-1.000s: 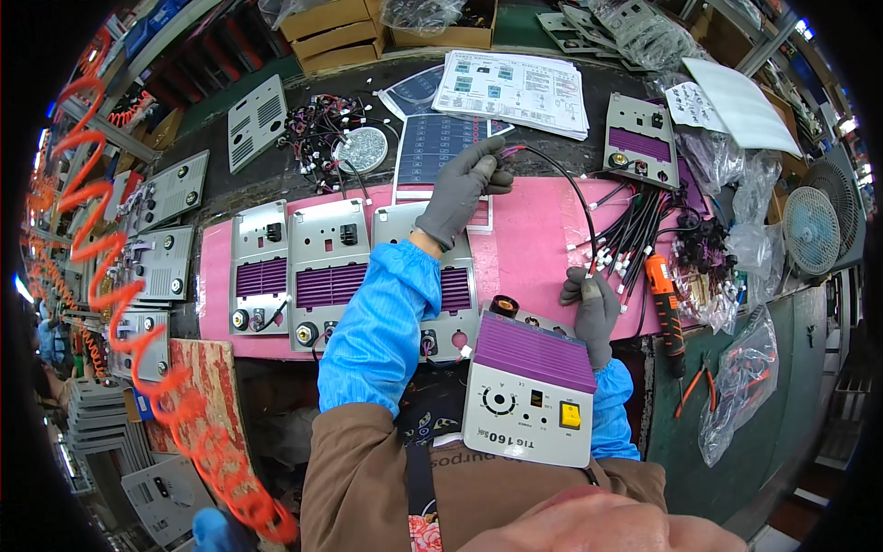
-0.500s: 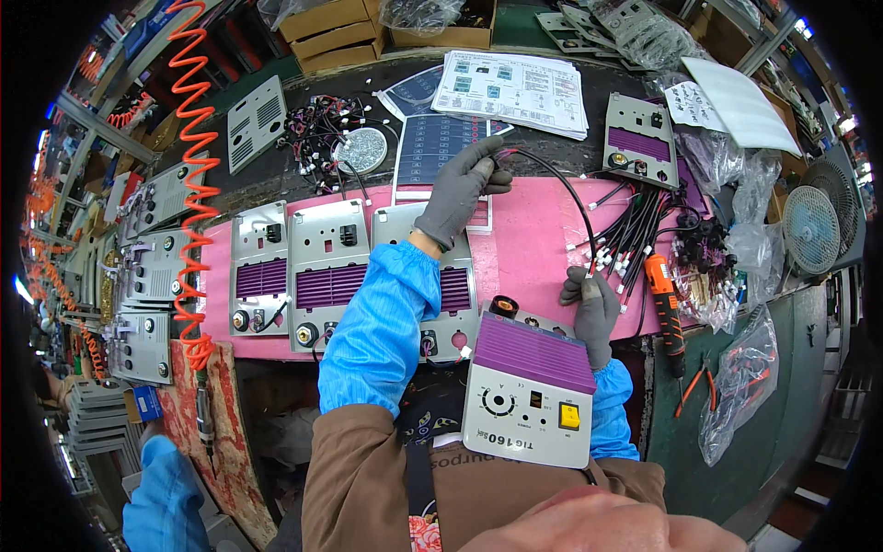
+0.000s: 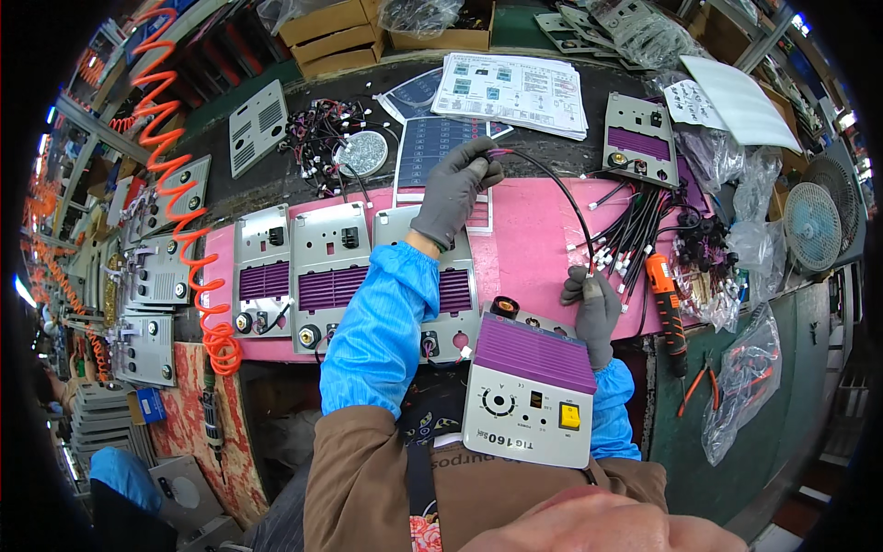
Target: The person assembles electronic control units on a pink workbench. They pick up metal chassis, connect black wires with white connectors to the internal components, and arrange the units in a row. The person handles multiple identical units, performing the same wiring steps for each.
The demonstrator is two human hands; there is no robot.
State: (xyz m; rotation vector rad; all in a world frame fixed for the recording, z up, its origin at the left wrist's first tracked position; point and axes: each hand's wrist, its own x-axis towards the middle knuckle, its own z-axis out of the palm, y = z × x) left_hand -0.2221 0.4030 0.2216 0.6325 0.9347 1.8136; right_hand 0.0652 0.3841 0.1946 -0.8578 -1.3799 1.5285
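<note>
My left hand, in a grey glove, pinches one end of a black cable above the pink mat. The cable arches over to my right hand, also gloved, whose closed fingers grip its other end. Just below the right hand, a grey and purple front panel with a yellow switch and a round dial leans at the table's near edge, against my front. Several similar panels lie on the mat, partly covered by my left forearm. A bundle of black cables with white plugs lies right of the right hand.
An orange and black power screwdriver lies at the right, near red-handled pliers. On the left hangs a coiled orange hose with an air screwdriver. Printed sheets, a round dish and a fan stand farther back.
The hanging coiled hose has swung left, its lower end shifting right with the air screwdriver. Another person's blue sleeve at lower left has moved down and left. My hands have barely shifted.
</note>
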